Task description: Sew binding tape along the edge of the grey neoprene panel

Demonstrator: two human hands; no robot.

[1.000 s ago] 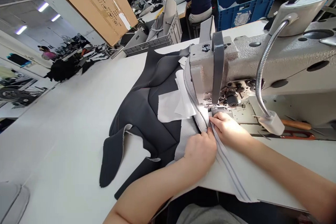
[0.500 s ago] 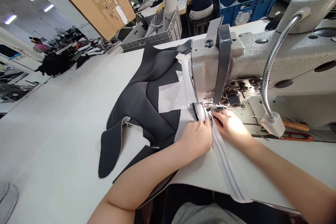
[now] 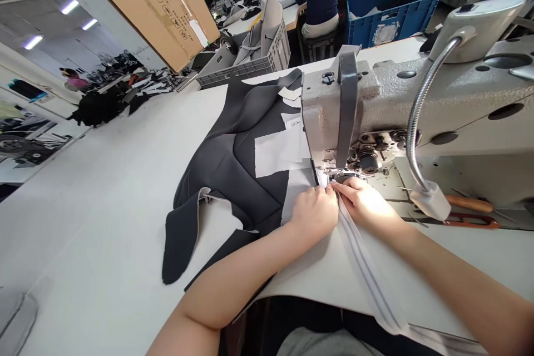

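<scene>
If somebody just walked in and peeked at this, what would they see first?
Probably the big grey sewing machine on the right, with its bendy lamp shining on two hands. The left hand and right hand sit close together at the needle, pressing a long grey zipper strip that trails off the table's near edge. To the left, a dark floppy fabric piece with white patches sprawls over the white table.

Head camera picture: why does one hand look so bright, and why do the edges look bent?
In the head view, the right hand is washed out by glare beside the sewing machine; the left hand is evenly lit. The wide lens bows the table and stretches the forearms at the frame's edges.
</scene>
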